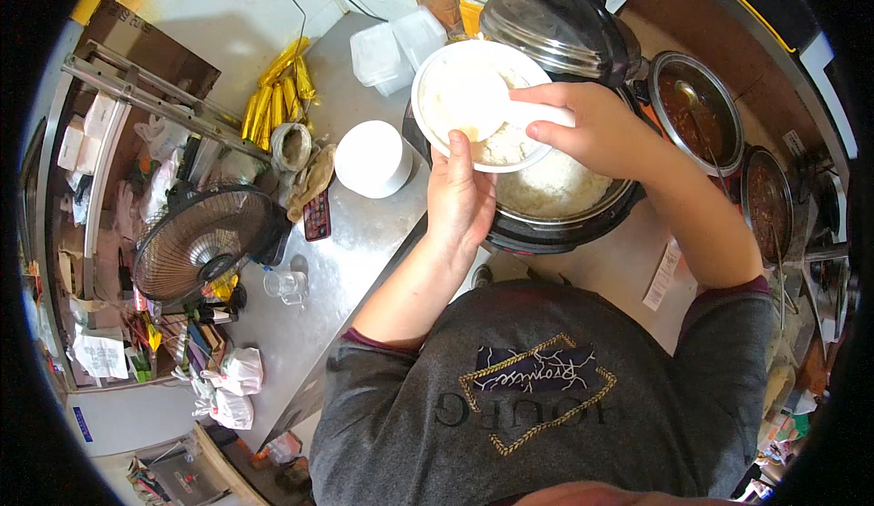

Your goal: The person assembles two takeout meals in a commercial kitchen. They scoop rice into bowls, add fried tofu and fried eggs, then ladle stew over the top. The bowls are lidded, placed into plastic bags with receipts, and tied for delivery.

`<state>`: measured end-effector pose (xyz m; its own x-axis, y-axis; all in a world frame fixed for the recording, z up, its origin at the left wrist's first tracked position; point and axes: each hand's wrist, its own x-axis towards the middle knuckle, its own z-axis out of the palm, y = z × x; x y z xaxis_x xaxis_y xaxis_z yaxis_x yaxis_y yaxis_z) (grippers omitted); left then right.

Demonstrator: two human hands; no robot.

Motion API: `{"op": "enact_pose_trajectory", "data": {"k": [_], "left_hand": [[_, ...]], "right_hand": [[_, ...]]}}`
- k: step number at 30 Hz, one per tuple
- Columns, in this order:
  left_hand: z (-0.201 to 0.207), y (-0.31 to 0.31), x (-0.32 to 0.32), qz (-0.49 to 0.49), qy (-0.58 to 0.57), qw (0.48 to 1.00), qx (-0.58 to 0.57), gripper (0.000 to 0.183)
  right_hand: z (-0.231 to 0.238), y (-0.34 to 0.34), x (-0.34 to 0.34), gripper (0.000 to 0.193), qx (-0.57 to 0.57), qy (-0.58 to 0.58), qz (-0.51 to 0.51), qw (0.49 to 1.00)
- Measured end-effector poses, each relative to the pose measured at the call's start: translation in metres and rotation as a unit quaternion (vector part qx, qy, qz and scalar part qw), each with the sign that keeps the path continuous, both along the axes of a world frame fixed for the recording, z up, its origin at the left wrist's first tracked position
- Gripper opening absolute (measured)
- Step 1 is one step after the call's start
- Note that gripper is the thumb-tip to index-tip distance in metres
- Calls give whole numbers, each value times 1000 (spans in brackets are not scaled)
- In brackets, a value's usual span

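Note:
My left hand (462, 198) grips a white bowl (421, 96) from below, with the thumb over its near rim. White rice (503, 149) lies in the bowl. In my right hand (599, 126) is a white rice paddle (552, 121), its broad head down in the bowl against the rice. Directly beneath, a round rice cooker (537, 238) stands uncovered and holds more white rice (557, 187). The bowl and my right forearm hide part of the cooker. Behind it rests a domed metal lid (543, 35) with a black handle.
Left of the cooker, a stack of white bowls (369, 162) stands on the metal counter (350, 256), near clear plastic containers (381, 56). Farther left are a fan (205, 244), a glass mug (287, 286) and gold packets (278, 96). Pots of reddish food (696, 115) with ladles stand right.

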<state>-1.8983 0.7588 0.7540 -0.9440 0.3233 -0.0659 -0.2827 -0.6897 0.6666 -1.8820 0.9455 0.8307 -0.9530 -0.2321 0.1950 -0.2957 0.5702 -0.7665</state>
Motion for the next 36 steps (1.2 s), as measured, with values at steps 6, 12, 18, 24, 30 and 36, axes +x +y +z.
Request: {"op": "enact_pose_trajectory", "data": {"k": [6,12,18,24,30,36], "left_hand": [[-4,-13,-6,68,74,990,99,64],[-11,-4,10,30,102,992,73,69],[-7,-12,10,32,79,994,68,66],[-10,-10,19,81,103,990,48,65],[-18,0,50,100,81,989,72,61],[-16,-44,78,231,5,968,102,60]], "right_hand": [[4,19,8,41,-50,-186,-52,980],[-6,2,3,39,-72,3,-36,997],[2,4,10,38,-61,8,6,998],[1,4,25,40,1,-13,36,999],[-9,-8,16,37,-142,-48,42,988],[-21,40,22,38,90,108,-103,985]]}}
